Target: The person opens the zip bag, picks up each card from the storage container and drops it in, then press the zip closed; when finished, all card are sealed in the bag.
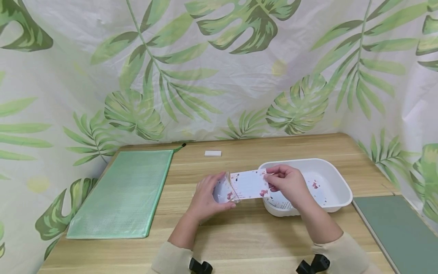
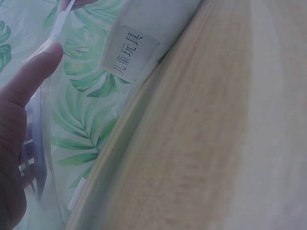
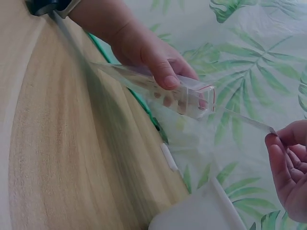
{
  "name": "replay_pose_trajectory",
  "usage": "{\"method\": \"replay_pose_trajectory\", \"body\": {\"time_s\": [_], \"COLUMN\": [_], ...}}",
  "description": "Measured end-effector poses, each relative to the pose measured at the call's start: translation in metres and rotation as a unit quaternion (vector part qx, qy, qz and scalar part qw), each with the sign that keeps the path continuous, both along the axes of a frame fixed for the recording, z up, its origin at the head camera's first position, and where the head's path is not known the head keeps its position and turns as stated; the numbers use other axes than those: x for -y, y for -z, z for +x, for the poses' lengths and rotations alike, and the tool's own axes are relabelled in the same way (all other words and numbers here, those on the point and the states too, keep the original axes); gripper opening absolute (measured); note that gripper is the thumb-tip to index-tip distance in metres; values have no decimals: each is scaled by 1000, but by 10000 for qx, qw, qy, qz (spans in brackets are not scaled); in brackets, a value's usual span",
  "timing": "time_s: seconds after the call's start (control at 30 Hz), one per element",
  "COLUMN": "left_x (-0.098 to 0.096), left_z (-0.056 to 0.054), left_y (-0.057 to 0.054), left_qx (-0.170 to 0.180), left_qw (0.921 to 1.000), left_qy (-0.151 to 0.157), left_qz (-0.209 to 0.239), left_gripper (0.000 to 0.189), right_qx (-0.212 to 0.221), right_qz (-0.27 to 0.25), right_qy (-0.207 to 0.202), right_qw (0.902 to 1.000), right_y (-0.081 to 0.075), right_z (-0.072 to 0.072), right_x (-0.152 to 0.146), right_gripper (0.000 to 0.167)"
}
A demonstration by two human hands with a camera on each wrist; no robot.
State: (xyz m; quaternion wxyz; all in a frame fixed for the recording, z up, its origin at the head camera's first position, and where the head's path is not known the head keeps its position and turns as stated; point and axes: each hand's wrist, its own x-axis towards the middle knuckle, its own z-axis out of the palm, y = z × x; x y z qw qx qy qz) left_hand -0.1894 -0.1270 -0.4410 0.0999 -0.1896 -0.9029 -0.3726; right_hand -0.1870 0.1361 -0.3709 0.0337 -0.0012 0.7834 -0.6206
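My left hand [image 1: 205,198] grips a clear plastic bag [image 3: 194,100], thumb on its near side in the right wrist view. Something pale purple shows through the plastic, its kind unclear. A white card [image 1: 248,185] with small red and dark prints sticks out of the bag's right end. Its free edge is pinched between thumb and fingers of my right hand [image 1: 289,186], over the left part of a white plastic tub [image 1: 280,210]. Inside the tub lies a sheet [image 1: 316,190] with similar prints, partly hidden by my right hand.
A green mesh zip pouch [image 1: 123,194] lies flat on the left of the wooden table [image 1: 239,243]. A small white block [image 1: 213,153] sits near the back edge. At the right is a grey-green board [image 1: 397,228]. The tub bears a printed label [image 2: 128,53].
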Motion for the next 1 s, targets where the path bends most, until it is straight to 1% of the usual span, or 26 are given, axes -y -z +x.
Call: {"method": "replay_pose_trajectory", "body": {"time_s": [0.2, 0.37, 0.47, 0.57, 0.63, 0.73, 0.83, 0.9, 1.0], "left_x": [0, -2, -2, -2, -2, -2, -2, -2, -2], "left_z": [-1, -1, -1, 0, 0, 0, 0, 0, 0], "left_y": [0, 0, 0, 1, 1, 1, 1, 1, 2], "left_qx": [23, -63, -116, -165, -179, -186, -193, -192, -190], "left_qw": [9997, 9990, 9988, 9988, 9988, 9989, 9990, 9991, 9992], "left_qy": [229, 445, 482, 467, 456, 433, 400, 374, 343], "left_qz": [-5, -7, -41, -46, -30, -13, -14, -11, 12], "left_gripper": [100, 100, 100, 99, 97, 96, 95, 94, 93], "right_qx": [-85, -100, -91, -82, -73, -82, -128, -183, -301], "right_qz": [447, 872, 1074, 1051, 914, 701, 566, 564, 678], "right_qy": [-271, -438, -507, -522, -510, -594, -799, -995, -1359], "right_qw": [9986, 9952, 9929, 9931, 9945, 9957, 9951, 9933, 9879], "right_y": [0, -1, -2, 0, 3, 10, 15, 18, 21], "right_z": [-7, -14, -16, -19, -20, -20, -19, -19, -18], "right_x": [5, 13, 19, 26, 31, 38, 43, 44, 44], "right_gripper": [26, 23, 23, 24, 24, 25, 26, 28, 31]}}
